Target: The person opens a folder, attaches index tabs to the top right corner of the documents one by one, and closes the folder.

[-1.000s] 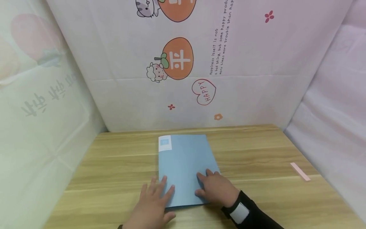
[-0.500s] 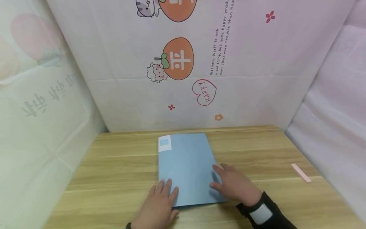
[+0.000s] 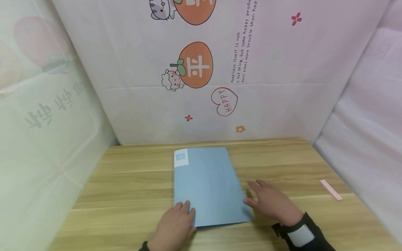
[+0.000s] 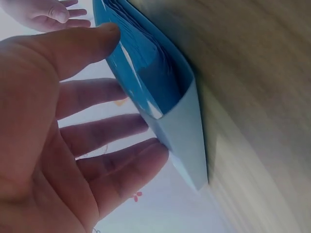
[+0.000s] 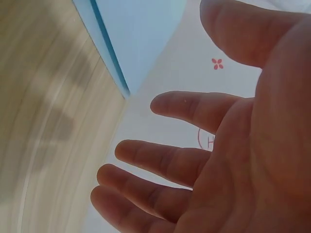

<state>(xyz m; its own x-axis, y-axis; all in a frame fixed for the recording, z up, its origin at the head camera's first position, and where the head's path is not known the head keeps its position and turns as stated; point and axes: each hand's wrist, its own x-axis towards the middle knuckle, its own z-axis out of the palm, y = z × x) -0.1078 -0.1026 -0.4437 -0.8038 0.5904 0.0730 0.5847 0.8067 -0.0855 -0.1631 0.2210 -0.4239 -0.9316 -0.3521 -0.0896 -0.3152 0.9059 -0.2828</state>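
Observation:
A closed light-blue folder (image 3: 208,184) lies on the wooden table, a white label (image 3: 181,158) at its far left corner. My left hand (image 3: 173,225) rests at the folder's near left corner. In the left wrist view, its fingertips touch the folder's spine (image 4: 182,133) and the thumb lies by the near edge, where several inner sheets (image 4: 146,43) show. Beside the folder's right edge is my right hand (image 3: 273,202), holding nothing. Its fingers are spread and apart from the folder (image 5: 131,39) in the right wrist view.
A pale pink strip (image 3: 331,190) lies on the right side of the wooden table (image 3: 132,188). White printed cloth (image 3: 141,115) hangs behind the table, with more cloth along the left and right sides.
My right hand has moved off the folder to the right, past its edge. My left hand has shifted slightly right along the near left corner. The folder has hardly moved.

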